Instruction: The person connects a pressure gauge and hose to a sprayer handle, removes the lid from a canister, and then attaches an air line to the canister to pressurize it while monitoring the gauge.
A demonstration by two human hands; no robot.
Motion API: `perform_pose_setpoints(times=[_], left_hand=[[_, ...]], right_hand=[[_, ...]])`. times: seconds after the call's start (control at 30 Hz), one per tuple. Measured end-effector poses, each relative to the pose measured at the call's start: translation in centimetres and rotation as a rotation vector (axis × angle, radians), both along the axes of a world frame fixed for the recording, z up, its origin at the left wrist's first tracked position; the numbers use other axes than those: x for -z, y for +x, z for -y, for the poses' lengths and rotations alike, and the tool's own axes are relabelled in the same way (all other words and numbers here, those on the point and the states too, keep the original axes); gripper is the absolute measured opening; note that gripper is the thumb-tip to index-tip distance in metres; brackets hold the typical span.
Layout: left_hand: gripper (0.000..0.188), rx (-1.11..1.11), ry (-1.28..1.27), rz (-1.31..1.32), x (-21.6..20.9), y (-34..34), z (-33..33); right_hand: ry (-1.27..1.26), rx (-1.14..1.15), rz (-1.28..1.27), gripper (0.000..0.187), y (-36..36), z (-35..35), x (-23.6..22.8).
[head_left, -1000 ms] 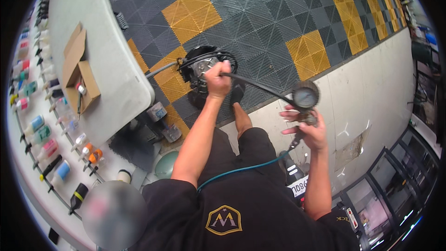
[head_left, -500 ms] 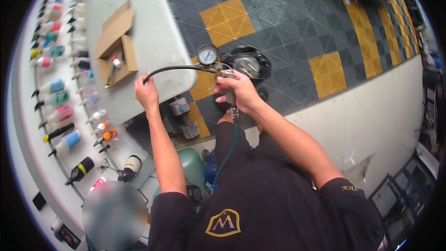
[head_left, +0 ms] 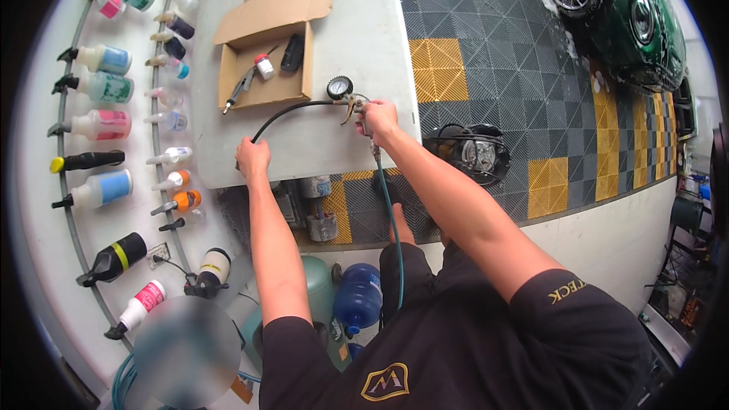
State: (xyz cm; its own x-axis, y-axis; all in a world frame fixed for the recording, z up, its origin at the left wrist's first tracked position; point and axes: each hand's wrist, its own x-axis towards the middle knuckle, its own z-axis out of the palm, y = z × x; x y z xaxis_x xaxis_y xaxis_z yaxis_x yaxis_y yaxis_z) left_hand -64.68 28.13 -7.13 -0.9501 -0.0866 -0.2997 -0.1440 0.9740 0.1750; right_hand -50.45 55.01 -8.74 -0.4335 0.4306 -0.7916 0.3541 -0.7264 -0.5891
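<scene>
My right hand (head_left: 380,119) grips a metal tire inflator (head_left: 357,106) with a round pressure gauge (head_left: 339,88), above the white table (head_left: 364,23) near its right edge. A teal air hose (head_left: 390,216) runs down from the inflator toward my body. From its other side a short black hose (head_left: 292,108) curves left to my left hand (head_left: 253,161). The fingers of that hand are closed around the hose's end, and the fitting there is mostly hidden. Beyond the hands lies an open cardboard box (head_left: 226,76); in it are a spray gun (head_left: 241,89), a small red-and-white bottle (head_left: 264,66) and a black object (head_left: 292,53).
Several spray bottles (head_left: 102,124) hang from rails on the left wall. A black round machine (head_left: 474,153) stands on the grey-and-yellow tile floor (head_left: 497,99). A green car (head_left: 634,19) is at the far right. Below the table are a blue water jug (head_left: 357,296) and a green tank (head_left: 315,285).
My hands, with the inflator and black hose, have come over the tabletop from beyond its edge. The view has shifted, bringing the green car and more of the box's inside into sight.
</scene>
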Motion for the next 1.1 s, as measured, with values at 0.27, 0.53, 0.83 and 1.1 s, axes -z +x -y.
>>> perform_pose_setpoints(times=[0.27, 0.53, 0.83, 1.1], left_hand=[[0.065, 0.118, 0.242, -0.096, 4.5, -2.0, 3.8], [0.057, 0.074, 0.605, -0.42, -3.3, 7.2, -7.9], [0.056, 0.579, 0.555, 0.101, -18.9, 17.3, -18.8], [0.036, 0.663, 1.113, 0.185, -23.8, 33.8, -9.8]], right_hand=[[0.757, -0.031, 0.228, 0.03, -9.0, 2.7, 4.4], [1.368, -0.731, 0.225, 0.062, -7.3, 1.7, 4.3], [1.52, -0.968, -0.397, 0.062, 7.0, 0.2, 5.3], [1.411, -1.219, -0.415, 0.063, 11.7, -3.0, 3.7]])
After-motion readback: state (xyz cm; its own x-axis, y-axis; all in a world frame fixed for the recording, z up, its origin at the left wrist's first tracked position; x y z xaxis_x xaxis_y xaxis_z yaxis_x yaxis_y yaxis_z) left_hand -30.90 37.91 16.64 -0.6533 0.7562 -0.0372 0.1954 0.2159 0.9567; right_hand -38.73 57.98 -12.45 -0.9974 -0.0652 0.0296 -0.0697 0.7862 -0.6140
